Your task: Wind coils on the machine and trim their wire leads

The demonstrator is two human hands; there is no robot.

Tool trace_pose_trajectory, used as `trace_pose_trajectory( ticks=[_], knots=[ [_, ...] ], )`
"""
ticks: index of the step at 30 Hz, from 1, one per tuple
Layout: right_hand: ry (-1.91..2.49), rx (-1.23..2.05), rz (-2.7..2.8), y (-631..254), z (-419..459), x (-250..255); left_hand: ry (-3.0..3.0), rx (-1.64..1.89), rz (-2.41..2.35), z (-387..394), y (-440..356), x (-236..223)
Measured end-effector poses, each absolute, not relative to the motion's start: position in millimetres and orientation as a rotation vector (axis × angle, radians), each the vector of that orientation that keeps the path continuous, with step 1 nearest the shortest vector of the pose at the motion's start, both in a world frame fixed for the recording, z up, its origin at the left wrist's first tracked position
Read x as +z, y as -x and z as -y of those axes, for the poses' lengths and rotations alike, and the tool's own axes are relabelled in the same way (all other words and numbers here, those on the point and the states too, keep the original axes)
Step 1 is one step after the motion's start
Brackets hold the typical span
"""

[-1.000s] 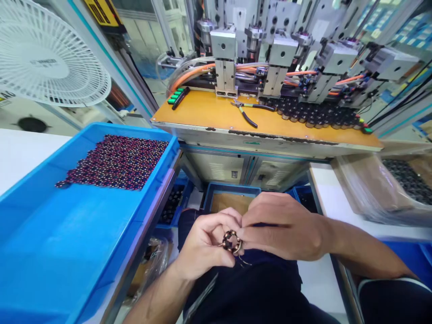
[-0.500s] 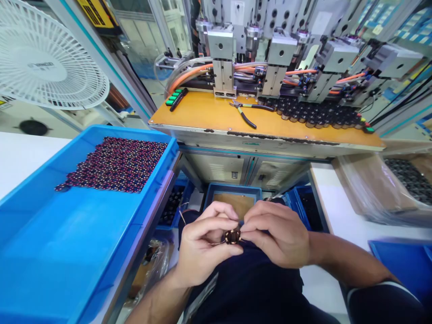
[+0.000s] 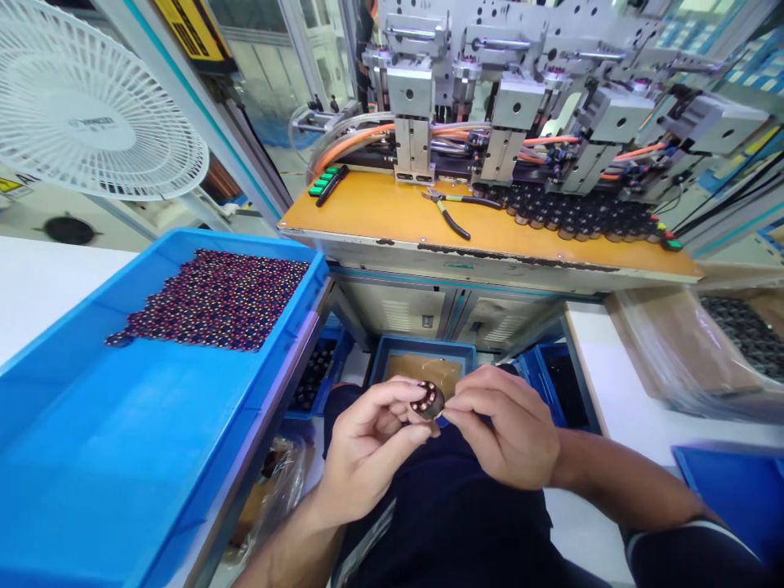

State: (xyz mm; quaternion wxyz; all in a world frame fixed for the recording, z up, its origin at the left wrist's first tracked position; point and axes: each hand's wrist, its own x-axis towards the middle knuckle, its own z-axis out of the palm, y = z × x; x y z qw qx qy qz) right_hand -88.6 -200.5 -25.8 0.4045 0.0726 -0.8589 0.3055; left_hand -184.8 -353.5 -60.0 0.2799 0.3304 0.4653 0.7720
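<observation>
A small round motor stator (image 3: 434, 402), dark with copper windings showing on its end face, is held over my lap. My left hand (image 3: 373, 445) grips it between thumb and fingers, its wound face turned up and to the left. My right hand (image 3: 505, 425) is closed in a pinch at the stator's right edge, thumb against forefinger. Whatever lies between those fingertips is too small to make out. A short pale glint, perhaps wire, shows by the stator's lower right side.
On my left, a blue tray (image 3: 147, 457) holds many similar wound parts (image 3: 220, 298). Cutting pliers (image 3: 450, 214) and rows of dark cylindrical parts (image 3: 569, 214) lie on the orange bench (image 3: 373, 204) beneath a machine (image 3: 514, 106). A plastic-lined carton (image 3: 649, 327) stands right.
The stator has been turned and raised slightly between my fingers; its open ring faced me before, now its side and end show. My right hand has shifted from over it to its right edge.
</observation>
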Motion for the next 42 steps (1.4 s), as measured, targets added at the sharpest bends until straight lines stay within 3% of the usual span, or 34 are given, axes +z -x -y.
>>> trace_pose_trajectory(
  ticks=[9,18,26,32,38,42],
  knots=[
    [-0.332,0.838,2.143,89.7,197.7,-21.4,-0.787,2.159,-0.682,348.1,188.7,-64.0],
    [-0.466,0.577,2.203,85.4,194.3,-14.4,-0.684,1.671,-0.962,350.9,193.3,-56.2],
    [-0.326,0.499,2.355,89.5,188.3,-5.1,-0.776,2.079,-0.88,347.7,184.9,-60.3],
    [-0.462,0.6,2.357,91.6,193.2,2.9,-0.802,2.296,-0.625,347.2,181.5,-61.6],
    [-0.546,0.648,2.36,89.5,193.6,6.1,-0.677,1.76,-0.693,347.7,184.4,-64.9],
    [-0.509,0.577,2.361,90.7,190.6,6.3,-0.686,1.81,-0.667,347.8,186.5,-63.7]
  ],
)
